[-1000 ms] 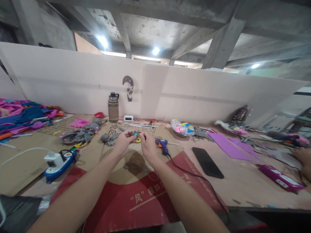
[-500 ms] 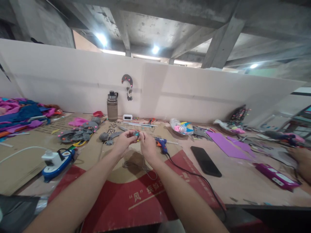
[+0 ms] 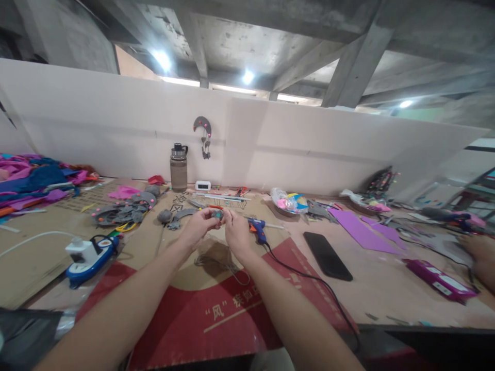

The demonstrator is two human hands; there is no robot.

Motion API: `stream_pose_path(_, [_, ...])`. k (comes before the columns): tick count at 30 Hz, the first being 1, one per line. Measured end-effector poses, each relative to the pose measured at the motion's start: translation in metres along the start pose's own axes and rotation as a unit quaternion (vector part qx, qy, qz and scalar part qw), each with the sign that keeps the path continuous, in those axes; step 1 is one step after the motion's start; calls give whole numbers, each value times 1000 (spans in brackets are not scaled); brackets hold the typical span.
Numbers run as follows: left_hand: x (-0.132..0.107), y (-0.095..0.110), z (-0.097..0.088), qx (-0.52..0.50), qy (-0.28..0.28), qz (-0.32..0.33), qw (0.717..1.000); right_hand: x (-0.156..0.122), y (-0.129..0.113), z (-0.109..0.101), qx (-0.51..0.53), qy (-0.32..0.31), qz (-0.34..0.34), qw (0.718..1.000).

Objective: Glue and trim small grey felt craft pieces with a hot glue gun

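Note:
My left hand pinches a small grey piece with a teal spot, perhaps felt. Beside it my right hand is closed, its fingertips pressed together at the edge of that piece; what they hold is hidden. Both hands are above a red and brown cardboard sheet. Below them lies a loose loop of thin cord. A blue glue gun rests just right of my right hand. Left of my left hand are a ball of grey yarn and a grey curved piece.
A black phone, purple sheets and a magenta packet lie to the right. Another person's hand shows at the right edge. A bottle stands behind. On the left are a power strip and a grey wreath.
The fingers of my right hand have shifted slightly at the small grey piece, and more of the piece shows now. The things on the table have not moved.

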State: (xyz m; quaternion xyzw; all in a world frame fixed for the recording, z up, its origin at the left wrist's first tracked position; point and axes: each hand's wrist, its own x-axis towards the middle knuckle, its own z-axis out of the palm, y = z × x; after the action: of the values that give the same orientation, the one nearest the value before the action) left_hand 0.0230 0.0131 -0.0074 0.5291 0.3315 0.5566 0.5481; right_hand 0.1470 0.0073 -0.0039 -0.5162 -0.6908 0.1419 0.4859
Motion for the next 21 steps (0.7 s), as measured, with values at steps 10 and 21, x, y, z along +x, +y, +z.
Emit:
stream_pose_path(10, [-3,5,2,22,-4,-16,1000,-1,1,-6,-44,-9,1,999])
stream_pose_path(21, [-2,2,2,52,-1,-18,998,-2,-1,-6,-182,-29,-25,983])
